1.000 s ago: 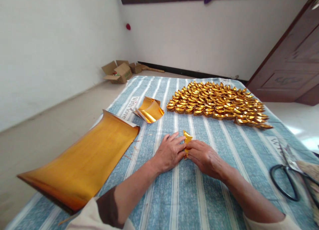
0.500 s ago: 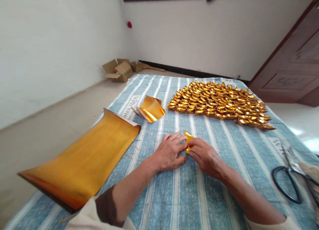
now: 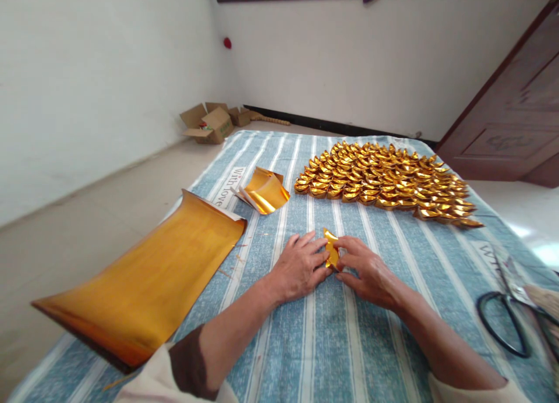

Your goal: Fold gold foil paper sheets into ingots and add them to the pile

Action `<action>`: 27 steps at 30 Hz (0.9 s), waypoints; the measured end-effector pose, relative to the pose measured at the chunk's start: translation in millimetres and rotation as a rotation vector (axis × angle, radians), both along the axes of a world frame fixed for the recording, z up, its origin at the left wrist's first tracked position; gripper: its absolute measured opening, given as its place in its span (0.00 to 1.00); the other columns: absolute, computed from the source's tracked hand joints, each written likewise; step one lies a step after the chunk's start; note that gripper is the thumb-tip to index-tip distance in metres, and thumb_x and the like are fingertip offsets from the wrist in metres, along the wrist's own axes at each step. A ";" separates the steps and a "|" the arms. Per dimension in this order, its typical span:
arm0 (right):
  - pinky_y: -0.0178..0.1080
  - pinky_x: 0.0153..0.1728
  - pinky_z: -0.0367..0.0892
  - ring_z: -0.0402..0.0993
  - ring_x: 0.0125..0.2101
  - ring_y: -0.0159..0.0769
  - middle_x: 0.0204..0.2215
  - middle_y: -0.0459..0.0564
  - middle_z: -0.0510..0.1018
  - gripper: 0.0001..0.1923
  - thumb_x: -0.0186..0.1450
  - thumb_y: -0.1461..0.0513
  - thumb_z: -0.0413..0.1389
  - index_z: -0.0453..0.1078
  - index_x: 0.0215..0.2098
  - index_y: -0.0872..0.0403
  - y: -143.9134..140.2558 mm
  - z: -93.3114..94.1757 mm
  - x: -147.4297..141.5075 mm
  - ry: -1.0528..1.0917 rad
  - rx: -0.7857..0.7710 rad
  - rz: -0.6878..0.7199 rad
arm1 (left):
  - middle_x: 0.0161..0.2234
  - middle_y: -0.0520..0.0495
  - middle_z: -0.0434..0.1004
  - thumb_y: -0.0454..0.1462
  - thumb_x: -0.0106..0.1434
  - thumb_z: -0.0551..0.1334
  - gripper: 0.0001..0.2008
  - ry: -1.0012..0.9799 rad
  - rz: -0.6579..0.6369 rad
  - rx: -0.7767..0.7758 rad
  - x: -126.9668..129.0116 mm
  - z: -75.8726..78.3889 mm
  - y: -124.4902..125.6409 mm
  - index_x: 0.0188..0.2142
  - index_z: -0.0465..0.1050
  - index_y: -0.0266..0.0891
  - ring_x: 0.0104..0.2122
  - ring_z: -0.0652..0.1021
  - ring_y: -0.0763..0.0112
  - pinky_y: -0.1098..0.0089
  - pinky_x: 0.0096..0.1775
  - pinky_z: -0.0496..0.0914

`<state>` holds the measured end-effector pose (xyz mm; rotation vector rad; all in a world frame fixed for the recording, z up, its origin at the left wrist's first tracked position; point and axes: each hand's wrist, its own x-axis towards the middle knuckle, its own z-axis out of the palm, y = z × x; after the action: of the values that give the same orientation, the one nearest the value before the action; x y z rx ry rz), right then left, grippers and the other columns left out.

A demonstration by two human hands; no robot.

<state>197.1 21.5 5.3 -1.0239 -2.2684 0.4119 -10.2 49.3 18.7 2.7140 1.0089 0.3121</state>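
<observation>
A small piece of folded gold foil paper (image 3: 332,253) lies on the striped cloth between my two hands. My left hand (image 3: 298,269) rests palm down, its fingertips and thumb pressed against the left side of the paper. From the right, my right hand (image 3: 369,273) pinches the paper's other edge with bent fingers and thumb. Beyond the hands stand many finished gold foil ingots (image 3: 379,179) in tight rows. A short stack of cut gold foil sheets (image 3: 266,193) curls to the far left of the hands.
A large gold foil sheet (image 3: 144,275) bows up along the table's left side. Black-handled scissors (image 3: 509,310) lie at the right edge. The table wears a blue and white striped cloth (image 3: 283,345). Cardboard boxes (image 3: 209,126) sit on the floor beyond.
My right fingers have spread a little and shifted along the folded paper, so more of its gold face shows. My left thumb has moved in closer to its near end.
</observation>
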 end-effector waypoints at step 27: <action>0.58 0.54 0.65 0.62 0.57 0.48 0.48 0.57 0.74 0.12 0.66 0.65 0.50 0.72 0.28 0.53 -2.9 -28.1 -23.1 0.014 0.100 -0.296 | 0.58 0.44 0.67 0.40 0.67 0.56 0.12 -0.032 0.037 -0.032 2.4 -2.8 -2.1 0.44 0.76 0.43 0.60 0.62 0.47 0.43 0.55 0.57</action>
<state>174.0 18.7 -22.8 -1.2738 -2.0594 0.1782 -7.9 47.2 16.0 2.6561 1.0469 0.3416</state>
